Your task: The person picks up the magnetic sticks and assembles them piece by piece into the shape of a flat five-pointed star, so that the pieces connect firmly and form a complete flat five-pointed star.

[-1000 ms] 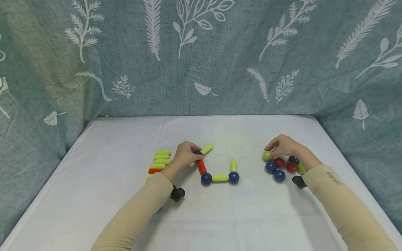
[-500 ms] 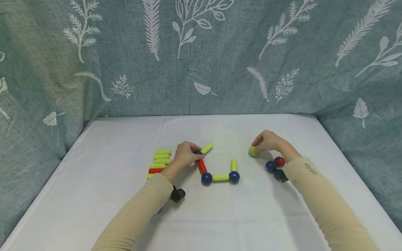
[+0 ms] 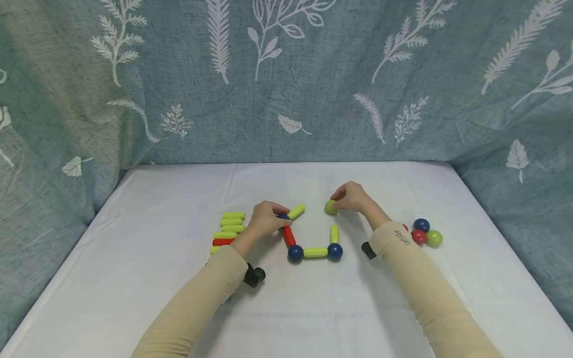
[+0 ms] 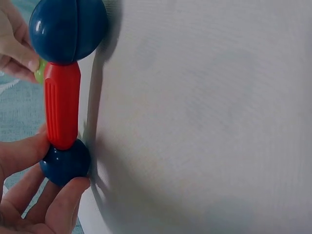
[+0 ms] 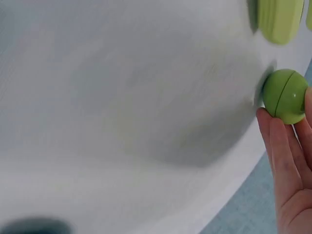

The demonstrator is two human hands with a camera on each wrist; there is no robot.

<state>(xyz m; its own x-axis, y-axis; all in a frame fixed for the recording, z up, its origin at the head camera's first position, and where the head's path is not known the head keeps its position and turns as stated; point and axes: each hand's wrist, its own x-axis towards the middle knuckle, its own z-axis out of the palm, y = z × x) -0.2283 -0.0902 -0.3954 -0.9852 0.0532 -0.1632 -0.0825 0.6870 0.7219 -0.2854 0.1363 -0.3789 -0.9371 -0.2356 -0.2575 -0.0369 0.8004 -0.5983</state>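
Note:
My left hand (image 3: 265,219) pinches a dark blue ball (image 4: 66,163) at the upper left end of a chain of joined pieces. From that ball a red rod (image 3: 288,235) runs down to a second blue ball (image 3: 295,253). A lime-green rod (image 3: 315,252) links it to a third blue ball (image 3: 334,252), which has an upright green rod (image 3: 334,233) on its far side. Another green rod (image 3: 297,212) angles off the held ball. My right hand (image 3: 353,198) pinches a green ball (image 5: 286,96) between thumb and fingers, just beyond the upright rod.
Several green rods (image 3: 233,222) and a red rod (image 3: 222,242) lie in a row by the left forearm, which partly covers them. Behind the right forearm are a blue ball (image 3: 422,225), a red ball (image 3: 419,236) and a green ball (image 3: 434,238) on the white cloth (image 3: 380,318).
My right hand has carried the green ball leftward from the group of balls to near the chain's upright rod. The left hand has stayed on its blue ball.

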